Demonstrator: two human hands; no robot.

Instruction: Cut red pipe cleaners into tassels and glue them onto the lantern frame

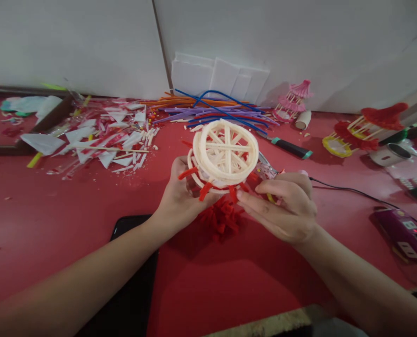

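A cream-coloured round frame with crossed spokes is held above the red table, tilted so its top ring shows. My left hand is wrapped round its left side and underside, partly hidden by it. Short red strips stick out round the lower ring. My right hand is at the lower right, fingertips bent in against one red strip; its fingers partly hide what lies behind them. Directly below the frame, a bunch of red strips is visible between the hands.
Scraps and sticks lie at the left, coloured stems at the back. A cutter, small layered models, a cable and a purple power strip are at the right. A black flat object lies under my left arm.
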